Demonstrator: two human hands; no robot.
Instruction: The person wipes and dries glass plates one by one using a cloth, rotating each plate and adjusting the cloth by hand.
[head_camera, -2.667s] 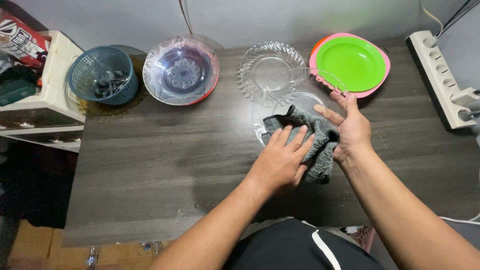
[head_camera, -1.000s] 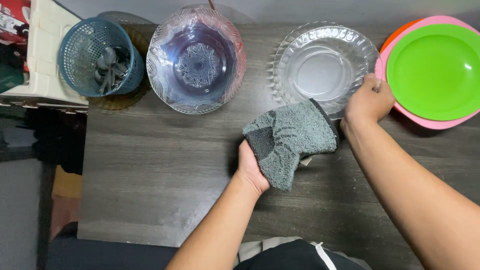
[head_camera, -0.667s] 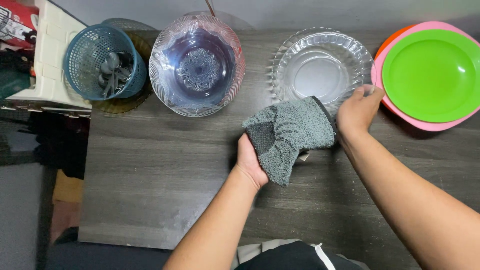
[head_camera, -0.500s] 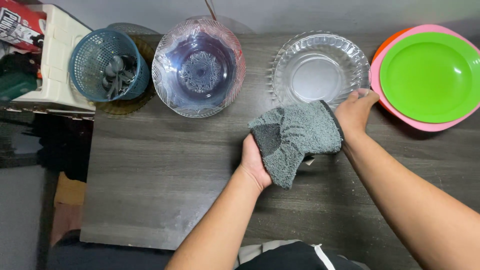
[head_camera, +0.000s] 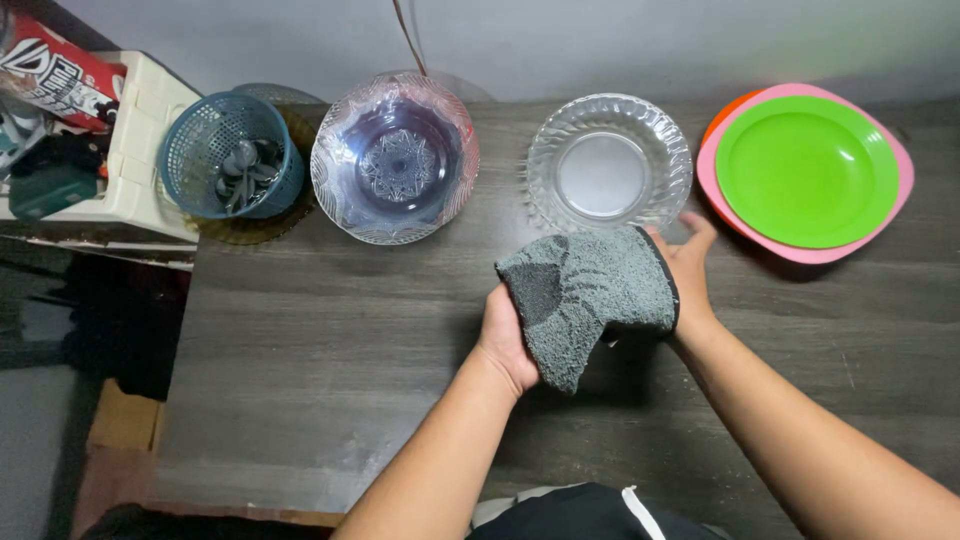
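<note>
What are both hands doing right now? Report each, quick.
Left hand: closed on the grey cloth, gripping its left edge.
Right hand: open, fingers extended, touching the cloth's right edge.

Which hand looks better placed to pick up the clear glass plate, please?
Probably the right hand: its fingers reach toward the clear glass plate, while the left hand is wrapped in the grey cloth.
</note>
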